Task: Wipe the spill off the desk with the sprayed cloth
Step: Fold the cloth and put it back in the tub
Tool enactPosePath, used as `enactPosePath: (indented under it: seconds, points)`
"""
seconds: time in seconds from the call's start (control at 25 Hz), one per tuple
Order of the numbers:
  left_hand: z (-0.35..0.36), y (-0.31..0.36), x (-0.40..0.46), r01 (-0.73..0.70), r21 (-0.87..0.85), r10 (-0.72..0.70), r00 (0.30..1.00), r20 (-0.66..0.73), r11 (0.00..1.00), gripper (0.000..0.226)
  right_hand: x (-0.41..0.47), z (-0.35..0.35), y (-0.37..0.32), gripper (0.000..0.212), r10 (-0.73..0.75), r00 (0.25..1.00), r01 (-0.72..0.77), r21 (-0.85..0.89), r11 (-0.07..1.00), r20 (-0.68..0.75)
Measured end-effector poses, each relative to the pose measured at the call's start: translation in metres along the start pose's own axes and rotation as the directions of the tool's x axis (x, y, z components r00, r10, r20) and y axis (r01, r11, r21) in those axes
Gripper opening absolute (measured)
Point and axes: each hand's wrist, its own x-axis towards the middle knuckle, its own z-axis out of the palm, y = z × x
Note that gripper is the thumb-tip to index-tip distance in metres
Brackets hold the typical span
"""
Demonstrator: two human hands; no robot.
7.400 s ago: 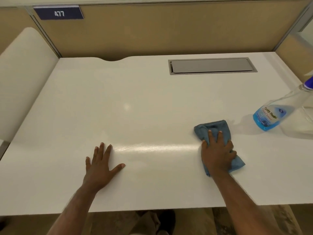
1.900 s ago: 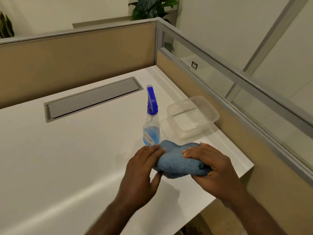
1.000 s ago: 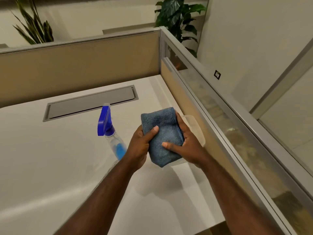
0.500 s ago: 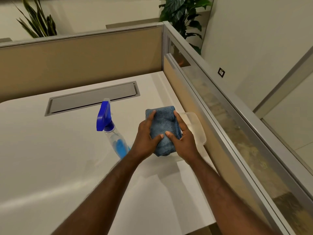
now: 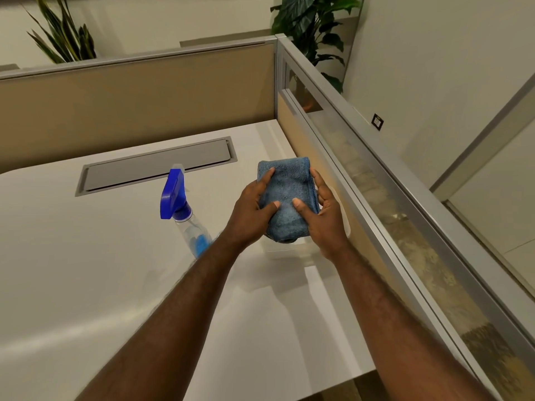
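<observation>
The folded blue cloth (image 5: 286,195) is held up in the air above the right side of the white desk (image 5: 86,270). My left hand (image 5: 250,215) grips its left edge and my right hand (image 5: 324,218) grips its right edge, both thumbs pressed on its front. Under the cloth and my right hand lies a clear plastic container (image 5: 343,215), mostly hidden. The spray bottle (image 5: 185,215) with a blue trigger head stands on the desk just left of my left wrist. No spill shows on the desk.
A grey cable hatch (image 5: 156,169) is set into the desk at the back. A beige partition (image 5: 130,105) closes the back and a glass-topped partition (image 5: 376,198) runs along the right. Plants (image 5: 312,30) stand behind the partitions.
Over the frames my right hand stopped wiping the desk, both hands lifted the cloth over the container at the right and folded it. In the last half second the grip barely shifted.
</observation>
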Motion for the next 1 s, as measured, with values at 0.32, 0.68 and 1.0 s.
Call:
enactPosePath:
  seconds: [0.32, 0.68, 1.0]
  points:
    - [0.017, -0.021, 0.007, 0.071, 0.232, -0.106, 0.984, 0.144, 0.97, 0.088, 0.011, 0.0, 0.017, 0.075, 0.118, 0.986, -0.096, -0.175, 0.98, 0.119]
    - [0.025, -0.024, 0.004, 0.092, 0.279, -0.138, 0.979, 0.148, 0.956, 0.061, 0.023, 0.012, 0.025, 0.066, 0.41, 0.881, -0.163, -0.661, 0.733, 0.238]
    - [0.041, -0.01, 0.001, -0.017, 0.738, -0.259, 0.931, 0.259, 0.675, 0.063, 0.031, 0.02, 0.023, 0.042, 0.485, 0.832, -0.111, -0.776, 0.621, 0.269]
